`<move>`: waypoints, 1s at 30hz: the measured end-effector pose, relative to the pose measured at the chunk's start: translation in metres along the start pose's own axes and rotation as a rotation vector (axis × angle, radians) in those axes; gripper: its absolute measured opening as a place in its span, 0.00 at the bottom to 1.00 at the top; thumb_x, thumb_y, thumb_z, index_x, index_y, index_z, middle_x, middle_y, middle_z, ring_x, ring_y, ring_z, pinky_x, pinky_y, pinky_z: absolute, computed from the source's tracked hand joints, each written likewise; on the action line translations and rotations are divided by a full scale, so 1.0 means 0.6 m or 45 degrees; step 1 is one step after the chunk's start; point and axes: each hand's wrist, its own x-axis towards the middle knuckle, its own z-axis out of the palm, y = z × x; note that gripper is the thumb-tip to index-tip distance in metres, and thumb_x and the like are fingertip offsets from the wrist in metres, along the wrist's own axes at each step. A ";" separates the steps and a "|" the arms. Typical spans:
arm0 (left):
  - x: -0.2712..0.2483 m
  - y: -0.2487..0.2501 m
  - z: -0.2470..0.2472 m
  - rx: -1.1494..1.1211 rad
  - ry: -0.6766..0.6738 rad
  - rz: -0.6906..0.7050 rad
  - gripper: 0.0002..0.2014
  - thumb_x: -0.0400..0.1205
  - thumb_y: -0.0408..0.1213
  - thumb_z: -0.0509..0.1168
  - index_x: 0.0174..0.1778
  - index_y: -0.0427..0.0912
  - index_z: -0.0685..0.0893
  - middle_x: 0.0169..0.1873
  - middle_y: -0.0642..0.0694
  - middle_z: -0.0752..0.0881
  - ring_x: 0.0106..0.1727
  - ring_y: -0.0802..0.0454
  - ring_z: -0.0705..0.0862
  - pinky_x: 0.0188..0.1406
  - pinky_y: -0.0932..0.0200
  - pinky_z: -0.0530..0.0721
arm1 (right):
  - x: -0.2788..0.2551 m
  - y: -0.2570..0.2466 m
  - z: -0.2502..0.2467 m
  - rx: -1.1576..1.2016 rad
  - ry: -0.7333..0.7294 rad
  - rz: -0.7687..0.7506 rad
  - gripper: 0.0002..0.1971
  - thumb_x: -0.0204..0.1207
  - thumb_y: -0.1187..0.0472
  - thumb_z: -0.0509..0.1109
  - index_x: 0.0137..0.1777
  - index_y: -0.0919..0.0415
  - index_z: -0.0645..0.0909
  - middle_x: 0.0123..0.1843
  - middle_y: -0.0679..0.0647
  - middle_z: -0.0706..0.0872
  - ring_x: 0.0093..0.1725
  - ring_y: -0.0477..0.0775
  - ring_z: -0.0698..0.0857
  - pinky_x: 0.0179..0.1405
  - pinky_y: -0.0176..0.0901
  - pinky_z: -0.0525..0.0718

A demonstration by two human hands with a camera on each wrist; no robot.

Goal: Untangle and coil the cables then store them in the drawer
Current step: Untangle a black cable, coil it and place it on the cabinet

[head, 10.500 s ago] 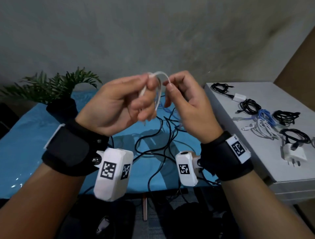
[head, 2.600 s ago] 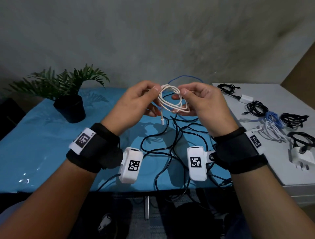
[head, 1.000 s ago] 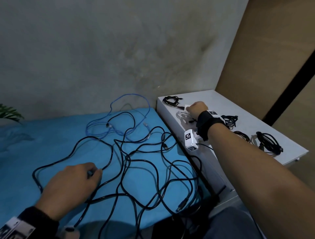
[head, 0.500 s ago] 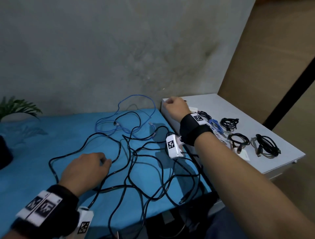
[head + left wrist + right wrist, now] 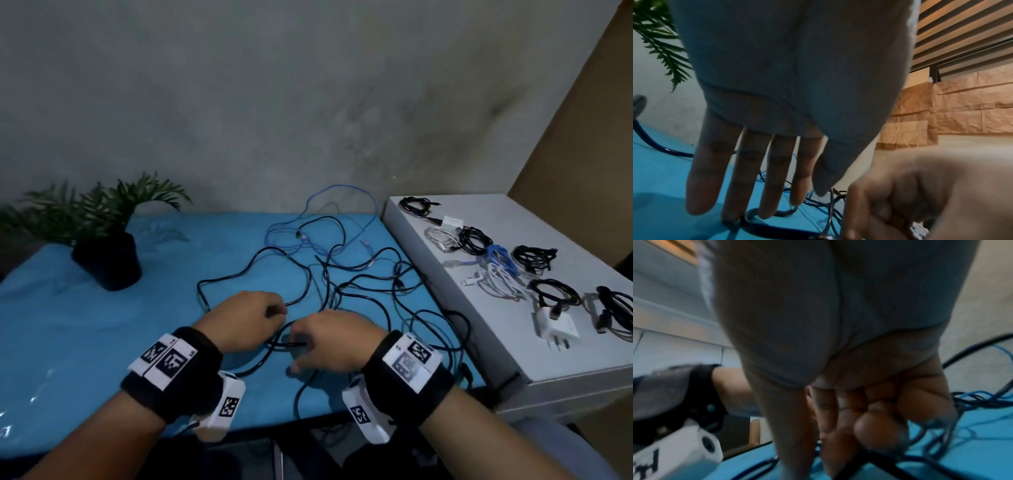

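Reaching into the black cable (image 5: 342, 291) tangle just beyond: left hand (image 5: 245, 317) flat, fingers straight; right hand (image 5: 330, 341) pinching a near strand, closer.

Your left hand (image 5: 245, 320) and right hand (image 5: 330, 339) are resting side by side on the tangled cables (image 5: 359, 294), which are lying spread across the table (image 5: 85, 329). A potted plant (image 5: 106, 253) is standing at the table's far left. To your right, coiled cables (image 5: 496, 263) are sitting atop the drawer cabinet (image 5: 534, 349), a charger (image 5: 555, 327) nearest you.
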 end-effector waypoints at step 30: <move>0.017 -0.060 -0.076 -0.256 0.793 -0.385 0.14 0.87 0.45 0.67 0.47 0.36 0.84 0.44 0.39 0.84 0.48 0.39 0.81 0.47 0.52 0.74 | -0.033 0.269 -0.090 0.412 0.729 0.632 0.10 0.85 0.57 0.68 0.59 0.57 0.89 0.60 0.58 0.90 0.59 0.60 0.86 0.60 0.49 0.81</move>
